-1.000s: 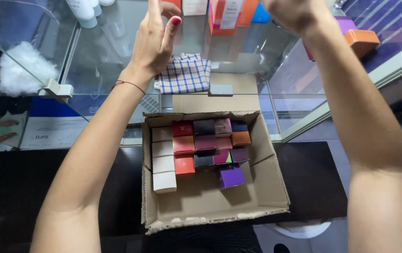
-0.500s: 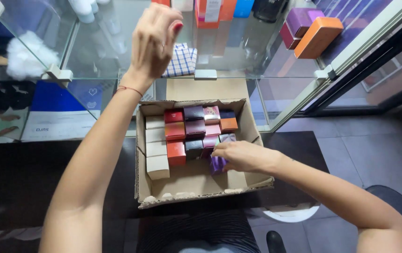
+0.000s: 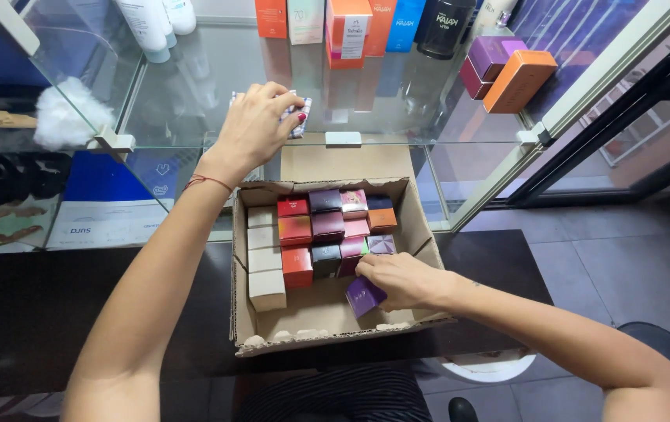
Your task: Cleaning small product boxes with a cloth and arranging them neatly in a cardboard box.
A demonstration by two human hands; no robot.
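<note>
Small purple box (image 3: 365,296) tilted in carton, checked cloth (image 3: 297,117) on glass

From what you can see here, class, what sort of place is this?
Probably a cosmetics shop: a glass display shelf carries boxed products, and the right hand lifts a purple box from a cardboard box.

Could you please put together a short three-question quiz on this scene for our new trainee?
1. True or false: the right hand grips a purple box inside the cardboard box.
2. What does the left hand touch: A) checked cloth, B) white bottle, C) orange box?
3. Which surface does that cloth lie on?

Key:
1. True.
2. A.
3. The glass shelf.
</note>
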